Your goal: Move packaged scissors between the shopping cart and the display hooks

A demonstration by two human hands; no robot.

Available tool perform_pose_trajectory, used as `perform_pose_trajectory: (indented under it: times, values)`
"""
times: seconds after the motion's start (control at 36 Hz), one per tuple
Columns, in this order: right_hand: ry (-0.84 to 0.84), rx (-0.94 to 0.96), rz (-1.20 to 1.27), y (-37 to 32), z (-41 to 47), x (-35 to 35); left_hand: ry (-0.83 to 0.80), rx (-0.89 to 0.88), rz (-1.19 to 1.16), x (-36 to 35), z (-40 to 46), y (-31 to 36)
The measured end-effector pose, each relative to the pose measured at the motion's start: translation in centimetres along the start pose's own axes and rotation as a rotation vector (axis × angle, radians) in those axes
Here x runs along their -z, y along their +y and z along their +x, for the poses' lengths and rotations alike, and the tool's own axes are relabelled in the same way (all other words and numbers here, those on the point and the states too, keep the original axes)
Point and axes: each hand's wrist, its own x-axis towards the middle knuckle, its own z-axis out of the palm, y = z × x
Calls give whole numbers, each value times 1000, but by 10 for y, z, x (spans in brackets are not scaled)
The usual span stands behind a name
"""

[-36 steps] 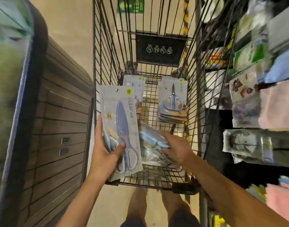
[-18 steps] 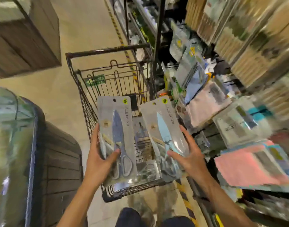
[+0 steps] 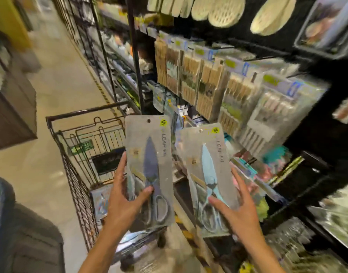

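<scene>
Two packs are up out of the cart (image 3: 70, 134) at once, one per hand, held above its near right corner and facing the rack (image 3: 238, 79). My left hand (image 3: 128, 198) grips the dark pack (image 3: 148, 170) low down, thumb across the front over the scissor handles, fingers wrapped round the left edge. My right hand (image 3: 238, 209) holds the light pack (image 3: 207, 180) the same way from the right side, thumb on the front near the handles, fingers spread along the right edge. I judge the step in hand to be carrying both to the hooks. To do it well I would hang one at a time: keep each card upright, line its punched hole near the top with a hook tip, and slide it straight on without bending the card. Holding low gives little control of the top edge, so I would shift the grip higher before threading. More packs lie in the cart, partly covered by my left hand and the dark pack, and I cannot count them. Which hook is free for scissors I cannot tell: the rack is smeared by motion blur, and the dark prongs far right are only faintly visible. Print on both cards is mostly unreadable.
</scene>
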Motion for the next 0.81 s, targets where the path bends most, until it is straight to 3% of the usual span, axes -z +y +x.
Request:
perform_pose_trajectory:
  times: [0.22,0.33,0.61,0.81]
  values:
    - [133,8,10,-17,-77,73,-113,-108,3,-43,-67,48]
    - [204,-16,36,-25,-118,103,-225,-36,-96,-63,-90,74]
    - [527,-28,-5,-51,-221,155,-500,-207,-118,-121,-130,109]
    - [752,-36,-72,-77,-290,171,-720,-196,-231,-149,-162,121]
